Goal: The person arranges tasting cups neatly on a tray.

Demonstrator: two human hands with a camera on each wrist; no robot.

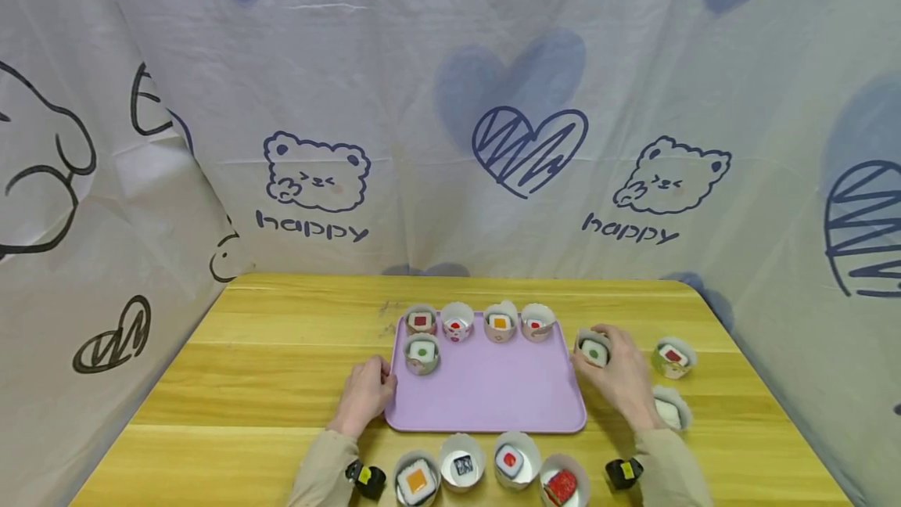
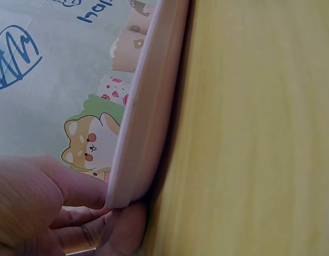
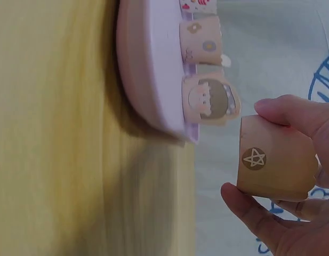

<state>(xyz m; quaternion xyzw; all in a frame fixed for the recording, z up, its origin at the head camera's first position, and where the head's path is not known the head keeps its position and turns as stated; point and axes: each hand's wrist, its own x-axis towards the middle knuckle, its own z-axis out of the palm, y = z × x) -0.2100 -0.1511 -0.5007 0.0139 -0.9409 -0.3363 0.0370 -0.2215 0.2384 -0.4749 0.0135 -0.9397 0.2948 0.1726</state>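
My right hand (image 1: pixel 622 374) holds a paper cup (image 3: pixel 279 157) off the table, just right of the tray, thumb and fingers on opposite sides. Inside it sits a white piece with a green centre (image 1: pixel 594 352), resembling a sushi roll. At the left edge of the lilac tray (image 1: pixel 493 401), my left hand (image 1: pixel 364 393) pinches the rim, as the left wrist view shows. Along the tray's back stand several paper cups, among them one with a dark red centre (image 1: pixel 421 321) and one with an orange centre (image 1: pixel 500 323). Another green-centred cup (image 1: pixel 422 354) is in front at the left.
In front of the tray several filled cups line up, including an orange-topped one (image 1: pixel 416 480) and a red one (image 1: pixel 563 482). Two more cups, one red-centred (image 1: pixel 673 358) and one white (image 1: pixel 671 409), stand right of my right hand. A printed cloth (image 1: pixel 422 100) hangs behind the wooden table.
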